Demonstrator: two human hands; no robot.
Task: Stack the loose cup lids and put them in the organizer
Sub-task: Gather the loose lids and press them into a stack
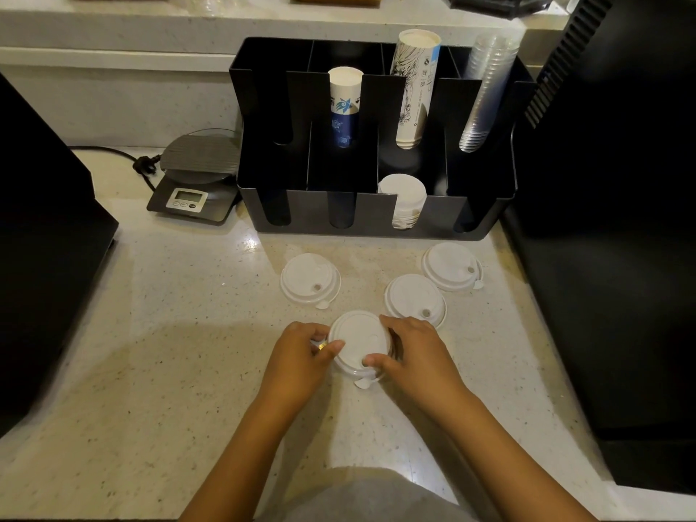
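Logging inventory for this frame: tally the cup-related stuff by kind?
Loose white plastic lids on the counter: 3
White lid stack held in both hands: 1
White lid stacks in black organizer: 1
Paper cup stacks: 2
Clear plastic cup stacks: 1
Total: 8

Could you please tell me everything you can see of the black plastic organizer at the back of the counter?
The black plastic organizer stands upright on the speckled counter, beside a grey digital scale. Dividers split it into two rows of slotted compartments. The back row holds a blue-printed paper cup stack, a taller white one and clear plastic cups; one front compartment holds white lids.
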